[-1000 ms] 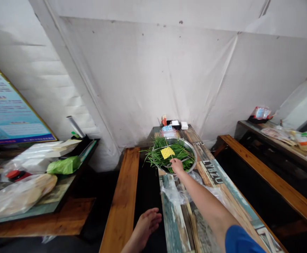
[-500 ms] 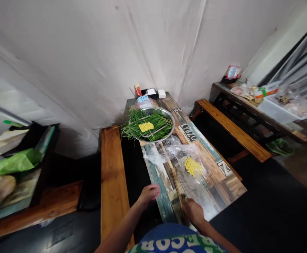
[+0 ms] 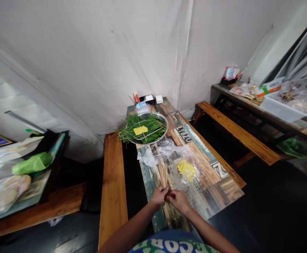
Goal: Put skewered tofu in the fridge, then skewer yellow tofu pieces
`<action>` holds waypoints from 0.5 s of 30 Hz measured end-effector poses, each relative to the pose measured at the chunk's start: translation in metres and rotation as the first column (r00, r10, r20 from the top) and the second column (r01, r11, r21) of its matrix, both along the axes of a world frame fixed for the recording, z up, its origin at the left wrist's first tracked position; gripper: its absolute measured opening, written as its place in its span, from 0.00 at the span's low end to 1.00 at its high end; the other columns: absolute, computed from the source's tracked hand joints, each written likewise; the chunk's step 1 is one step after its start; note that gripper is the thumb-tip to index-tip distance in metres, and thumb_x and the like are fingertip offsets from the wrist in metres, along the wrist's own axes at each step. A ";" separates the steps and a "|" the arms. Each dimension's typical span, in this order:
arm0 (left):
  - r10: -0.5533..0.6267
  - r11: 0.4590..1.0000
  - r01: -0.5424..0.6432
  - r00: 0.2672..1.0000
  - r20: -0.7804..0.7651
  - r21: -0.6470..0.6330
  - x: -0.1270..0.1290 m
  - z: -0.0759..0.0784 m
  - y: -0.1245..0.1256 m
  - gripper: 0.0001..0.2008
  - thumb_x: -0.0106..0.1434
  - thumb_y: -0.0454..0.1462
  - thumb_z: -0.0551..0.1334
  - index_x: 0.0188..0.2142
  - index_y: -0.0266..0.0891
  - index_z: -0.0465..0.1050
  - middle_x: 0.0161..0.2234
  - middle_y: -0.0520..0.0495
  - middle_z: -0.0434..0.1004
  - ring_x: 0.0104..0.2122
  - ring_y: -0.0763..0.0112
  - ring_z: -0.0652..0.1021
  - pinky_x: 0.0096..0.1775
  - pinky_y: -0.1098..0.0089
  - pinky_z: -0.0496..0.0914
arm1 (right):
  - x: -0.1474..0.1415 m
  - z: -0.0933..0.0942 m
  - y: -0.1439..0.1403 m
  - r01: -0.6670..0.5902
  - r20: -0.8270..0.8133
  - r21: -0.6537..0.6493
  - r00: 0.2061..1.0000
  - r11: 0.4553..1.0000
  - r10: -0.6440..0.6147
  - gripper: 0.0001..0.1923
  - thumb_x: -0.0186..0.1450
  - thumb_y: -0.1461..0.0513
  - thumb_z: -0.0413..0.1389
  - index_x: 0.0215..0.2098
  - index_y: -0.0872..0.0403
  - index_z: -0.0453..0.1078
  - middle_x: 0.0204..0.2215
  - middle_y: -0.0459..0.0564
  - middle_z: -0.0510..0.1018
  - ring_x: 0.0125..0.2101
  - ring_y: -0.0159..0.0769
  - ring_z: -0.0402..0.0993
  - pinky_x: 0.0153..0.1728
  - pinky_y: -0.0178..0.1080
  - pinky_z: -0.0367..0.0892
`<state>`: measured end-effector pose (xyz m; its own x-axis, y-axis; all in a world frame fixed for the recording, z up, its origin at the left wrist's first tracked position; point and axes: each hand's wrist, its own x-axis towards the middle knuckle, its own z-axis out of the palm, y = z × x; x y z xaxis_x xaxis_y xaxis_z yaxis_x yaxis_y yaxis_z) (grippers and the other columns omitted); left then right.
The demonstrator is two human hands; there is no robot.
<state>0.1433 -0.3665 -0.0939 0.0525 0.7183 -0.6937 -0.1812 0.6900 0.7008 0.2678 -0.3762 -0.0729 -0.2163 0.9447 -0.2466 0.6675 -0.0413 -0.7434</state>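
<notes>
Where the left hand (image 3: pixel 159 195) and right hand (image 3: pixel 178 199) meet at the table's (image 3: pixel 229 191) near edge, both close around the bundle of skewers (image 3: pixel 163 174), which fans out beyond the fingers. Light, stiff and likely splintery, the sticks seem best gripped together near their lower ends. Farther off, a yellow slip (image 3: pixel 186 168) lies on clear plastic (image 3: pixel 174 154); beyond stands a bowl (image 3: pixel 165 130) of chives (image 3: pixel 132 126).

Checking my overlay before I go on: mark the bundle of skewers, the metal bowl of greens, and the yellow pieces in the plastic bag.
bundle of skewers (image 3: pixel 163 173): head view, upper sticks.
metal bowl (image 3: pixel 165 128): head view, right rim.
yellow pieces (image 3: pixel 187 168): head view, middle of pile.
</notes>
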 end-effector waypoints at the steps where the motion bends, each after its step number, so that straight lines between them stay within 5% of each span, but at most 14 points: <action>1: -0.019 0.999 0.019 1.000 -0.008 0.025 0.000 0.006 0.000 0.16 0.46 0.44 0.65 0.30 0.36 0.69 0.25 0.49 0.73 0.27 0.71 0.73 0.31 0.71 0.65 | 0.005 0.009 0.009 0.035 -0.020 0.034 0.999 0.999 -0.034 0.12 0.58 0.59 0.48 0.31 0.54 0.72 0.27 0.48 0.78 0.27 0.33 0.72 0.28 0.30 0.60; 4: -0.152 0.978 0.155 0.988 -0.033 0.137 -0.001 0.023 0.002 0.16 0.47 0.45 0.64 0.32 0.36 0.69 0.24 0.50 0.72 0.25 0.71 0.72 0.32 0.70 0.65 | 0.018 0.031 0.041 0.134 -0.065 0.109 0.990 0.985 -0.127 0.17 0.61 0.57 0.43 0.34 0.55 0.71 0.29 0.50 0.77 0.29 0.34 0.72 0.30 0.31 0.60; 7: -0.252 0.931 0.269 0.963 -0.097 0.248 0.001 0.035 0.004 0.18 0.49 0.47 0.61 0.34 0.35 0.67 0.25 0.49 0.72 0.24 0.72 0.71 0.30 0.70 0.64 | 0.025 0.046 0.063 0.137 -0.109 0.123 0.986 0.983 -0.124 0.17 0.60 0.57 0.44 0.22 0.55 0.71 0.17 0.46 0.73 0.18 0.31 0.68 0.23 0.30 0.58; 10: -0.276 0.904 0.301 0.953 -0.123 0.304 0.003 0.039 0.004 0.19 0.51 0.48 0.58 0.34 0.35 0.66 0.24 0.50 0.71 0.22 0.74 0.70 0.28 0.71 0.63 | 0.026 0.052 0.070 0.124 -0.152 0.144 0.983 0.982 -0.102 0.18 0.59 0.57 0.46 0.17 0.54 0.68 0.11 0.42 0.68 0.12 0.27 0.61 0.20 0.29 0.56; 15: -0.305 0.893 0.327 0.945 -0.119 0.309 -0.003 0.037 0.002 0.19 0.51 0.50 0.58 0.32 0.35 0.66 0.23 0.50 0.70 0.20 0.77 0.68 0.25 0.73 0.61 | 0.030 0.059 0.076 0.257 -0.237 0.230 0.950 0.939 -0.202 0.14 0.55 0.58 0.50 0.14 0.54 0.64 0.12 0.43 0.67 0.16 0.28 0.62 0.23 0.30 0.56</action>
<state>0.1404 -0.3648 -0.0567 0.2764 0.8548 -0.4392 0.0628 0.4400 0.8958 0.2982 -0.2999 -0.0138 -0.0064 0.9993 0.0359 0.4926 0.0345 -0.8696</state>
